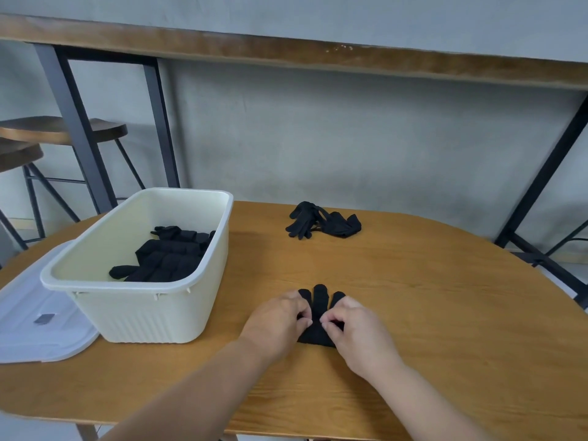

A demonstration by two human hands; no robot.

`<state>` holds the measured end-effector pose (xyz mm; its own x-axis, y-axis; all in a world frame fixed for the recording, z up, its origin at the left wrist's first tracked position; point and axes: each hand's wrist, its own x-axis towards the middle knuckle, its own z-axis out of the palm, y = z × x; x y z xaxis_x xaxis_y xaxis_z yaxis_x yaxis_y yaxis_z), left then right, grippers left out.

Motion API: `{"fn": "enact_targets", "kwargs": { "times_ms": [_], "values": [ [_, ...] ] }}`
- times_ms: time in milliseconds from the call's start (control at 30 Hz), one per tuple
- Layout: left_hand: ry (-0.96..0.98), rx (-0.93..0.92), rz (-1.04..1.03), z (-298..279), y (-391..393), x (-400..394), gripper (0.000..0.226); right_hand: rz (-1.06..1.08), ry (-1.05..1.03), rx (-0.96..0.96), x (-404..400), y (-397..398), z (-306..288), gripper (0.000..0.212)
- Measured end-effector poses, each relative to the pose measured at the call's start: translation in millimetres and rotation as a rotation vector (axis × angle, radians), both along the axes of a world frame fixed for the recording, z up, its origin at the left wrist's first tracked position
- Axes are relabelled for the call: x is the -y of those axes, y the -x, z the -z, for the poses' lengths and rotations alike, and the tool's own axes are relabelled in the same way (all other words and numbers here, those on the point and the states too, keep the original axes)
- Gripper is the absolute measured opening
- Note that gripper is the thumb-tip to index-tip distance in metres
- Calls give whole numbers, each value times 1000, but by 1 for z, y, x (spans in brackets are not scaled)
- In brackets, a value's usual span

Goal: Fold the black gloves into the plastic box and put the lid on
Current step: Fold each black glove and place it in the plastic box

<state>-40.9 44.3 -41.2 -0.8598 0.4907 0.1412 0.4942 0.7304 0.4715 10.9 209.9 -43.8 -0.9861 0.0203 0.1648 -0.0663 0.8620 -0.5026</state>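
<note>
A black glove [319, 308] lies flat on the wooden table [413, 313], fingers pointing away from me. My left hand [280, 319] pinches its left side and my right hand [353, 326] pinches its right side, fingers curled. The cream plastic box [136, 313] stands open at the left and holds several black gloves [168, 257]. Its translucent white lid [35, 316] lies flat on the table, partly under the box's left side. A loose heap of black gloves [323, 221] sits near the table's far edge.
Two wooden stools [60, 130] with metal legs stand beyond the table at the left. A long wooden counter [286, 49] on black metal legs runs along the grey wall behind.
</note>
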Motion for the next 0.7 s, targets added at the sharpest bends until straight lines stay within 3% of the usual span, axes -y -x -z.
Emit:
{"fn": "enact_targets", "kwargs": {
  "times_ms": [200,300,400,467,600,700],
  "values": [
    [61,-69,99,3,-11,13,41,-179,-166,55,-12,-13,-6,50],
    [101,-98,136,4,-16,17,46,-181,-227,34,-10,-14,-8,49],
    [90,-131,124,4,-18,14,37,-165,-231,9,-8,-14,-9,43],
    [33,-105,89,1,-18,12,28,-126,-141,47,-8,-14,-13,34],
    [-118,68,0,-5,-17,9,19,-22,228,213,-13,-8,-18,14],
    [-152,166,-43,-6,-11,3,18,11,247,258,-15,0,-16,16]
  ]
}}
